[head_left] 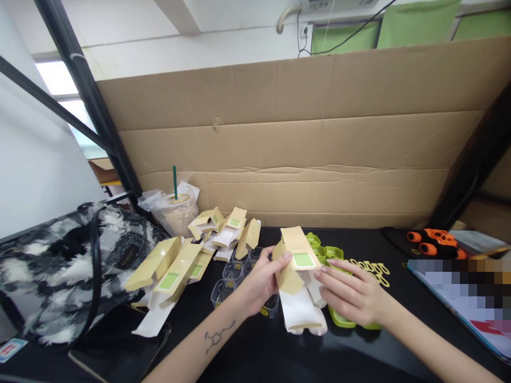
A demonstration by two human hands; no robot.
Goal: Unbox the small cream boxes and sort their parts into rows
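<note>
A small tan cardboard box (pixel 297 243) with a green label hangs unfolded over the black table, its white inner flaps pointing toward me. My left hand (pixel 260 281) grips it by the left side, thumb on the front. At its right edge, the fingers of my right hand (pixel 353 291) are drawn together on the cardboard; the right thumb is hidden. Below the flaps shows something white and rounded that I cannot make out. Small clear plastic containers (pixel 222 291) stand behind my left hand. Green plastic pieces (pixel 340 318) lie behind my right hand, with pale yellow rings (pixel 377 270) beyond.
Several opened tan boxes (pixel 170 266) lie at left. Behind them stands a bagged drink cup (pixel 178 215) with a green straw. A black-and-white bag (pixel 67 271) sits far left, an orange-black object (pixel 435 243) and a blue-edged folder (pixel 447 319) at right. A cardboard panel (pixel 299 143) closes the back.
</note>
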